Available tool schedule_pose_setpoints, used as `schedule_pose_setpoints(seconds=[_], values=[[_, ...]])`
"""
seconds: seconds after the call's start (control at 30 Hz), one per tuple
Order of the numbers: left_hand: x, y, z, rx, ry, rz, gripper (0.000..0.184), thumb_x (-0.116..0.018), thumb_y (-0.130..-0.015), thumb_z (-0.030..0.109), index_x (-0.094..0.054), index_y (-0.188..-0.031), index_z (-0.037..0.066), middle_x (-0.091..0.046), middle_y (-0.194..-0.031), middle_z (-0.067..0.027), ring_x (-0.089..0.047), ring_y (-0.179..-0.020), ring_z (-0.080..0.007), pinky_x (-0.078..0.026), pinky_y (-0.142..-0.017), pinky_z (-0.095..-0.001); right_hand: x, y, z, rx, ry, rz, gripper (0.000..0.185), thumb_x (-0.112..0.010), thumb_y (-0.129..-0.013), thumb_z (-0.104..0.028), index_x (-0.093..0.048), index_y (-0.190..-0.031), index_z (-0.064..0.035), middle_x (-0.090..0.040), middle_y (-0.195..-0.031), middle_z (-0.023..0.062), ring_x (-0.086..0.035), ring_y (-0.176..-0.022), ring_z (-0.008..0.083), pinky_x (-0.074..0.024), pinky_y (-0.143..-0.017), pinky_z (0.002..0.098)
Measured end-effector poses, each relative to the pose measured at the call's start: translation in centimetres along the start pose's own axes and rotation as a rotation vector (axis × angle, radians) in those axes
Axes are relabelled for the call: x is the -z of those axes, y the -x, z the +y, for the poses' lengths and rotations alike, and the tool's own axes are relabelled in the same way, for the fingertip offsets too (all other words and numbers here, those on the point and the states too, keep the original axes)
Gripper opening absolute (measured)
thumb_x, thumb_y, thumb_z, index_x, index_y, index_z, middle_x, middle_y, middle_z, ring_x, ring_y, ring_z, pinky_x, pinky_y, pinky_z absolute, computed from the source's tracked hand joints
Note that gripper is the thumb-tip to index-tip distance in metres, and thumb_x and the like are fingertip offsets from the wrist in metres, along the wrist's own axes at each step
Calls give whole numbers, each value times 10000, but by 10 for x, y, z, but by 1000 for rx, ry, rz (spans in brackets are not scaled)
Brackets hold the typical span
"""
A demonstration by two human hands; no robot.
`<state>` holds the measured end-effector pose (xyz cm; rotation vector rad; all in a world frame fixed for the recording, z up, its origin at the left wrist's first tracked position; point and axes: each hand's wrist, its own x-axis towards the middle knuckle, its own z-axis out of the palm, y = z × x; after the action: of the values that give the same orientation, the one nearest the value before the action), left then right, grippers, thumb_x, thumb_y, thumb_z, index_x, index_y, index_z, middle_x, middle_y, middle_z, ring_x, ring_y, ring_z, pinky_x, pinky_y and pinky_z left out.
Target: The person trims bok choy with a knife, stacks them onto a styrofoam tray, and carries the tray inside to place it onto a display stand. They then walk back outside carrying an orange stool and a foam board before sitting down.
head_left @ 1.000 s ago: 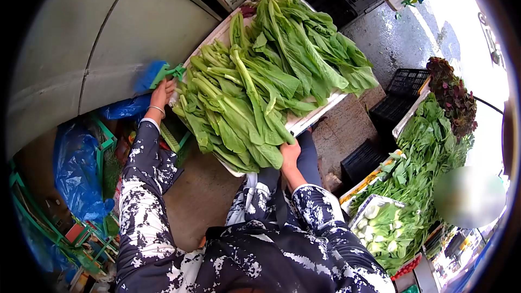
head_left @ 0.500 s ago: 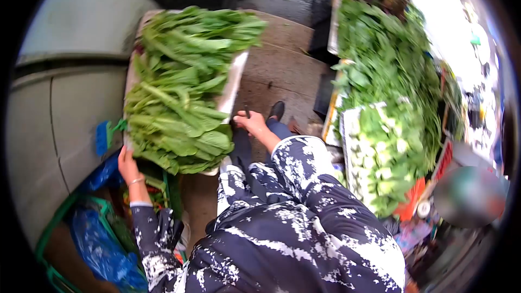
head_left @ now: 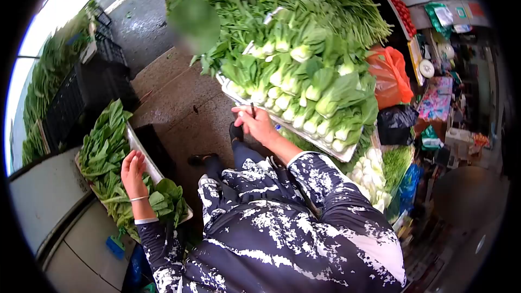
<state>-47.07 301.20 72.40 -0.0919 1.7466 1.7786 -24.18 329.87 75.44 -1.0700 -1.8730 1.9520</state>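
Observation:
My left hand [head_left: 134, 174], with a band round its wrist, is raised over a tray of long green leaves [head_left: 106, 154]. Its fingers are loosely extended with nothing between them. In front of my body, my right hand [head_left: 257, 125] pinches a thin dark object [head_left: 253, 110], too small to identify. Just beyond that hand lies a white tray [head_left: 296, 130] heaped with bok choy [head_left: 320, 95], pale stems toward me.
More leafy greens [head_left: 233, 0] lie behind the bok choy. An orange bag [head_left: 389, 76] and a black bag [head_left: 397, 125] are at the right. Black crates [head_left: 81, 89] stand at the left. Brown floor [head_left: 179, 97] shows between the two sides.
The view has swung right toward the bok choy. My left hand has come off the edge of the leafy tray, which now appears lower left. My right hand let go of that tray earlier.

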Motion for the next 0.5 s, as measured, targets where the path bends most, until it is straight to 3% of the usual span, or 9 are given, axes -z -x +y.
schedule_pose_setpoints(seconds=[0.03,0.07,0.13,0.23,0.27,0.3,0.37,0.43,0.5], values=[[-37,-13,5,39,-64,-108,250,-492,-825,168,-506,-1043,47,-571,-975,-51,-554,-863,-137,-421,-712,-227,32,10,-6,152,64,158,202,-464,-822,-150,-583,-923,-20,-532,-598,2,-461,-515,49,-364,-480,185],[-69,-27,6,83,-117,-199,240,-494,-822,177,-512,-1032,62,-576,-957,-43,-555,-849,-134,-420,-701,-227,65,26,-13,144,-36,316,177,-486,-816,-136,-591,-900,-22,-502,-586,-24,-432,-521,34,-352,-491,177],[-129,-53,-4,122,-179,-309,230,-497,-819,186,-518,-1020,78,-581,-938,-34,-556,-836,-132,-420,-690,-227,142,59,-27,296,91,672,128,-511,-802,-103,-596,-857,-26,-492,-628,-38,-358,-502,29,-325,-470,175],[-206,-94,-26,293,-161,-387,206,-506,-810,209,-534,-981,99,-585,-894,-20,-557,-798,-129,-415,-659,-226,247,105,-16,306,1,1173,138,-496,-817,-120,-579,-846,-14,-477,-653,-25,-372,-511,35,-314,-479,171],[-228,-110,-35,339,-218,-378,197,-510,-804,218,-540,-957,98,-581,-865,-13,-553,-771,-125,-411,-621,-227,278,121,4,210,120,1334,161,-486,-817,-131,-581,-868,-11,-466,-620,-32,-382,-516,39,-315,-487,169],[-244,-121,-45,381,-266,-347,190,-513,-798,227,-545,-933,96,-576,-836,-6,-550,-744,-121,-408,-583,-229,295,129,12,118,195,1402,172,-476,-812,-134,-574,-885,-13,-475,-623,-24,-393,-514,43,-297,-453,180],[-277,-146,-61,338,-326,-300,184,-513,-795,232,-546,-908,91,-567,-795,-3,-542,-694,-116,-395,-534,-227,346,150,73,-82,292,1442,199,-496,-799,-169,-571,-874,-1,-527,-635,17,-445,-507,75,-357,-469,200],[-296,-164,-72,299,-349,-260,176,-506,-792,235,-548,-869,82,-550,-728,-2,-523,-603,-108,-367,-456,-223,372,157,106,-224,459,1356,200,-504,-792,-182,-562,-829,5,-538,-650,32,-479,-531,86,-393,-491,208],[-317,-169,-68,290,-288,-284,179,-503,-796,229,-552,-844,64,-536,-669,-10,-508,-526,-112,-356,-424,-213,371,150,114,-259,136,1299,213,-512,-787,-235,-550,-837,-32,-533,-663,15,-482,-544,91,-370,-410,230]])
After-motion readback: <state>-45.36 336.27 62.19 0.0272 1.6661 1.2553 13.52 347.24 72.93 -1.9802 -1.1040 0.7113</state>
